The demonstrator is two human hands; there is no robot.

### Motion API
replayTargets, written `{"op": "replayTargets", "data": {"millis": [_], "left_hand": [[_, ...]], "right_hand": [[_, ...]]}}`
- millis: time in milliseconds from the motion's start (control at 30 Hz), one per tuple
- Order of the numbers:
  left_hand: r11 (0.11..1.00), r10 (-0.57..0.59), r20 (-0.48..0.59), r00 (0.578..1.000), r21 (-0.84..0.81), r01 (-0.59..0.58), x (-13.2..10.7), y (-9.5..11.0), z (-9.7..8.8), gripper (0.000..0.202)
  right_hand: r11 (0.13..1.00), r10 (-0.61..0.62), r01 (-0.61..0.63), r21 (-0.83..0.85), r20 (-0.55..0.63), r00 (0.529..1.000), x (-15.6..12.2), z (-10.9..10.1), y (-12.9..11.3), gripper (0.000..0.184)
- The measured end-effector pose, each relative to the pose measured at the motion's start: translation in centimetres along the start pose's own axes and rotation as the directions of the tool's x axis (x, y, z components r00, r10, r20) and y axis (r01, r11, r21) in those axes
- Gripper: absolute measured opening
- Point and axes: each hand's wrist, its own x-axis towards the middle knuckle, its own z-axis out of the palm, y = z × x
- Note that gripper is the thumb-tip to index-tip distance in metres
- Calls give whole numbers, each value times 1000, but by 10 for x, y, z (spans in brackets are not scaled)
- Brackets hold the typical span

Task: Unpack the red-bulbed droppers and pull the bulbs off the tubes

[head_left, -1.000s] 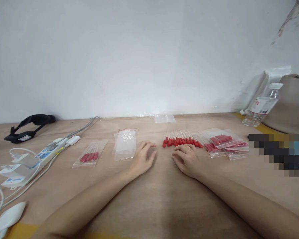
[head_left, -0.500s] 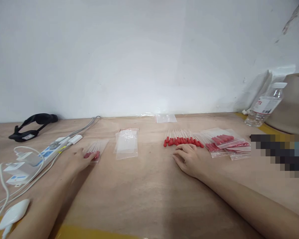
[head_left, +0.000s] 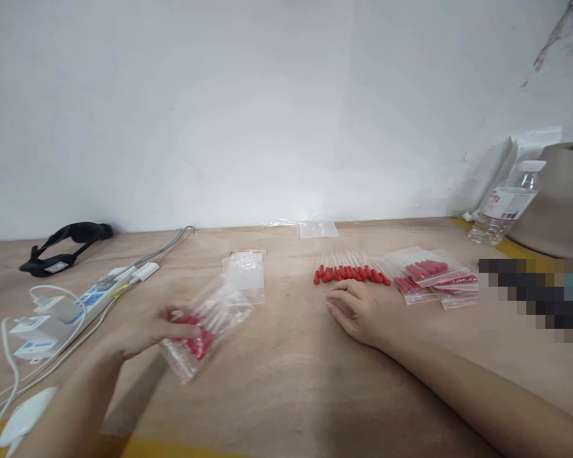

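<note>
My left hand [head_left: 157, 331] grips a clear zip bag [head_left: 226, 312] between thumb and fingers, lifted off the table and tilted. Inside it lie several droppers with red rubber bulbs [head_left: 198, 337] and pale clear stems. My right hand [head_left: 356, 312] rests on the tabletop with loosely bent fingers, apart and holding nothing. Just beyond those fingertips is a row of loose droppers [head_left: 348, 272], bulbs toward me. Filled bags of droppers [head_left: 430, 273] overlap to the right of the row. A small stack of flat clear bags [head_left: 248, 273] lies beyond the held bag.
A single flat bag [head_left: 318, 229] lies by the wall. Along the left are a black strap-like object [head_left: 52, 257], a power strip [head_left: 93, 296] with white plugs and cables, and a white adapter [head_left: 26, 416]. A water bottle [head_left: 506, 203] stands tilted at the back right.
My left hand has picked up the filled bag from the table at left and brought it right and nearer to me. My right hand has drawn back slightly from the dropper row.
</note>
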Motion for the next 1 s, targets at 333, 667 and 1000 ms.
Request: {"op": "replayTargets", "data": {"millis": [333,667,1000], "left_hand": [[922,329,486,810,-349,-165,73,79,138,56],[720,171,316,933,-686,100,64,53,162,42],[668,136,401,906,-713,216,68,49,156,29]], "right_hand": [[971,-199,158,178,248,948,-7,1,-11,29],[981,56,-105,161,283,958,-5,-5,3,19],[991,57,-85,103,251,966,0,-2,0,13]]}}
